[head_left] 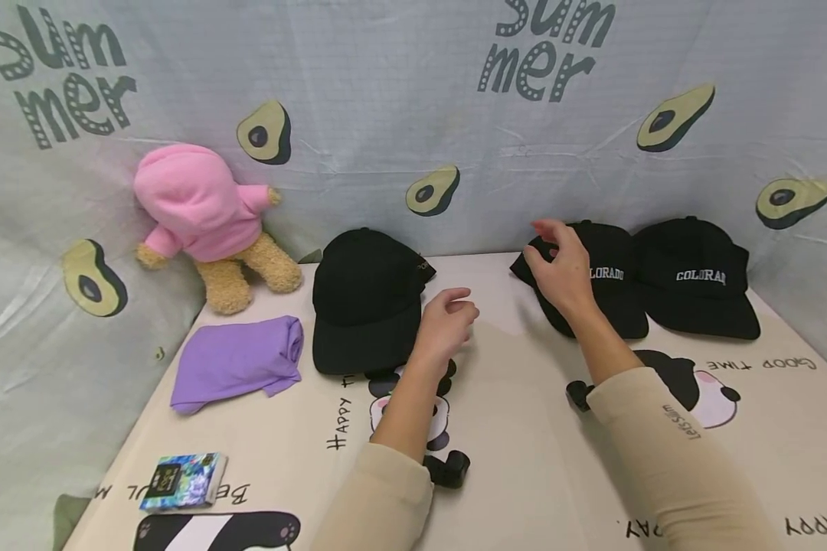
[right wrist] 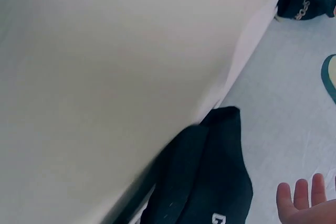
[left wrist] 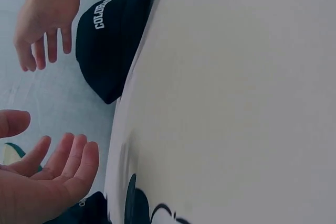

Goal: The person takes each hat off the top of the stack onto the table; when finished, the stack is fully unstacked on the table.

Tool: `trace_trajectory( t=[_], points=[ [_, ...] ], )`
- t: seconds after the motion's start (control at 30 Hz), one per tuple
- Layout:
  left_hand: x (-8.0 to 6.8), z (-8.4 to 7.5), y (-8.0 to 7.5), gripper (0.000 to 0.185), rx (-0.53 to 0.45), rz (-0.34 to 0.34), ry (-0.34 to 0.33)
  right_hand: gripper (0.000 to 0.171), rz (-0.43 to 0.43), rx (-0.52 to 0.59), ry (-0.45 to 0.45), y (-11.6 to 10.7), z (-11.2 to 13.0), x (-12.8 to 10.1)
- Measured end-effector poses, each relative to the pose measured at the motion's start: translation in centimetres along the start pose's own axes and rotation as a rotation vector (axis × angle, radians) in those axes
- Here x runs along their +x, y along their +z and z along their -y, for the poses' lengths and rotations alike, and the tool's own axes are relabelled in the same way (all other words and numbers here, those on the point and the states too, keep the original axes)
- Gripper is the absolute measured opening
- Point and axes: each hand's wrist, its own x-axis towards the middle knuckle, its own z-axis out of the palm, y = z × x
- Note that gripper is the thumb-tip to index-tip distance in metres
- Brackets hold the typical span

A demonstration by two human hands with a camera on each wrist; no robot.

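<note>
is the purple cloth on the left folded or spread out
Folded. The purple cloth lies as a compact bundle with a rolled edge at its right, beside the black cap, not laid flat. Neither hand touches it.

The backdrop cloth [head_left: 400,92] is showing "Sum mer" twice, once at its upper left and once at its upper middle. In front of it, the middle cap [head_left: 609,275] is reading "LORADO" in white, its first letters hidden behind the right hand [head_left: 558,268]; the cap on the right [head_left: 696,275] is reading "COLORAD". The table cover [head_left: 524,428] is carrying "GOOD TIME" upside down below those caps, "HAPPY" beside its middle panda, and "HAPPY" again at its right corner. The right sleeve [head_left: 675,444] is bearing "Let's Slim".
</note>
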Motion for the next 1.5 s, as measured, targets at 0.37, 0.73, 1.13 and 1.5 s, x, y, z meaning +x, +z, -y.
trace_trajectory(
  t=[0.37,0.73,1.13,1.5],
  points=[
    [-1.0,0.0,-2.9,0.039,0.002,-0.067,0.031,0.044,0.084,0.102,0.031,2.7,1.1,0.2],
    [-2.2,-0.2,-5.8,0.031,0.020,-0.120,0.083,0.040,0.195,0.145,0.042,4.8,2.0,0.2],
    [-2.9,-0.4,-9.3,0.030,0.055,-0.267,0.055,0.039,0.308,0.157,0.047,8.0,3.3,0.4],
    [-4.1,1.0,-12.4,0.030,0.145,-0.467,-0.009,0.043,0.462,0.185,0.059,11.0,4.0,0.7]
  ],
)
